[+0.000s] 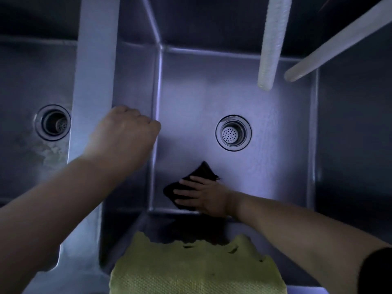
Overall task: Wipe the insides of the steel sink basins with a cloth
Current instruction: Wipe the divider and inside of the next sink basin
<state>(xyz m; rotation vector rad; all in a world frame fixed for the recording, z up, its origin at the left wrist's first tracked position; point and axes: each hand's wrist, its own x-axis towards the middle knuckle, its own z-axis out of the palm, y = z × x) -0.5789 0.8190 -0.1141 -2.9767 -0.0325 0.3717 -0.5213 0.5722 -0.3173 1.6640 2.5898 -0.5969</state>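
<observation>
I look straight down into a steel sink basin (275, 149) with a round drain strainer (233, 133) at its middle. A dark cloth (201, 171) lies flat on the basin floor near the front left corner. My right hand (203, 196) presses on it with fingers spread straight. My left hand (125, 134) rests with curled fingers on the steel divider (93, 71) between the basins, its fingertips hidden over the edge. A second basin (25, 85) with its own drain (53, 123) lies to the left.
Two pale hoses, one ribbed (270, 43) and one smooth (331, 45), hang over the back right of the basin. A yellow-green textured cloth (191, 270) drapes over the sink's front rim. The left basin floor shows pale stains near the divider.
</observation>
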